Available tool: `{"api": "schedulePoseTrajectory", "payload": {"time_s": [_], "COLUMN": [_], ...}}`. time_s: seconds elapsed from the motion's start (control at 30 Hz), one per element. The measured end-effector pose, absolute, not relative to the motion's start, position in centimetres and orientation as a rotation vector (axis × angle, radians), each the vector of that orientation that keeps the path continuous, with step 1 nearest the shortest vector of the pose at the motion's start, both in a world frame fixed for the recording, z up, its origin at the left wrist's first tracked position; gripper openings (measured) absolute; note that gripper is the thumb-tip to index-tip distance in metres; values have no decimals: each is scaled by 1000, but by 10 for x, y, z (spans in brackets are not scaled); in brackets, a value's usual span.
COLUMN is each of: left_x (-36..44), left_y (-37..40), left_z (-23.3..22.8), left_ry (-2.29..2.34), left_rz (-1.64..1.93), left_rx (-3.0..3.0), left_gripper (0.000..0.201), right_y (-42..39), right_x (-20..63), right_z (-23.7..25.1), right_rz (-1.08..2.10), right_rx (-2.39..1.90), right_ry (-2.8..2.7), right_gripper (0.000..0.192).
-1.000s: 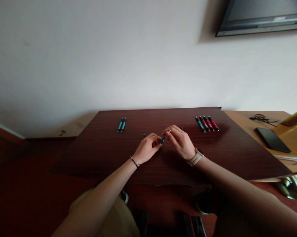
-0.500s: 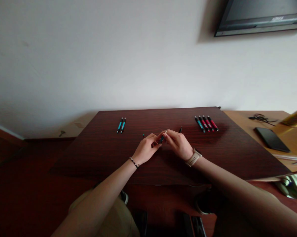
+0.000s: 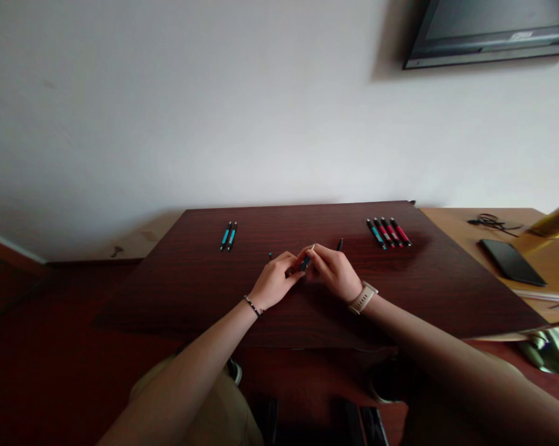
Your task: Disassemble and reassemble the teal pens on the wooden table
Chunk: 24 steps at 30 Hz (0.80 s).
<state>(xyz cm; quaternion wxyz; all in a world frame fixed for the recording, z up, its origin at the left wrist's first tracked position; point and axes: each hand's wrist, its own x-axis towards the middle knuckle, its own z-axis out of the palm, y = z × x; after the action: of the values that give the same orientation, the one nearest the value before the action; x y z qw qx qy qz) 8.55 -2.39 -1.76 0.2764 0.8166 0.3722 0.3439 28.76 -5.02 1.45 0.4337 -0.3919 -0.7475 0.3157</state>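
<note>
While two blue pens (image 3: 225, 236) lie side by side on the left of the dark table (image 3: 191, 279), one small dark piece (image 3: 270, 256) shows just beyond the left hand (image 3: 279, 273). Its fingers are clamped on one dark pen (image 3: 304, 264) at the table's middle, and the right hand (image 3: 334, 267) pinches that pen's far end. Another dark piece (image 3: 339, 244) pokes out behind. Farther right, one blue pen (image 3: 376, 234) and three red pens (image 3: 392, 233) make a row of four, print too small to read; one television (image 3: 493, 37) carries blurred lettering above one phone (image 3: 512, 262).
</note>
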Motion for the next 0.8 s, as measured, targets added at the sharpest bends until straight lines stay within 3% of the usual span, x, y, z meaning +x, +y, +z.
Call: {"api": "schedulePoseTrajectory", "payload": {"time_s": [0.8], "left_x": [84], "left_y": [-15], "left_z": [-24], "left_ry": [912], "left_rz": [991], "left_rx": [1998], "left_gripper": [8], "right_y": [-58], "right_x": [285], "right_z": [14], "right_rz": [680], "right_rx": [-900], "right_ry": [-1896], "right_gripper": [36]}}
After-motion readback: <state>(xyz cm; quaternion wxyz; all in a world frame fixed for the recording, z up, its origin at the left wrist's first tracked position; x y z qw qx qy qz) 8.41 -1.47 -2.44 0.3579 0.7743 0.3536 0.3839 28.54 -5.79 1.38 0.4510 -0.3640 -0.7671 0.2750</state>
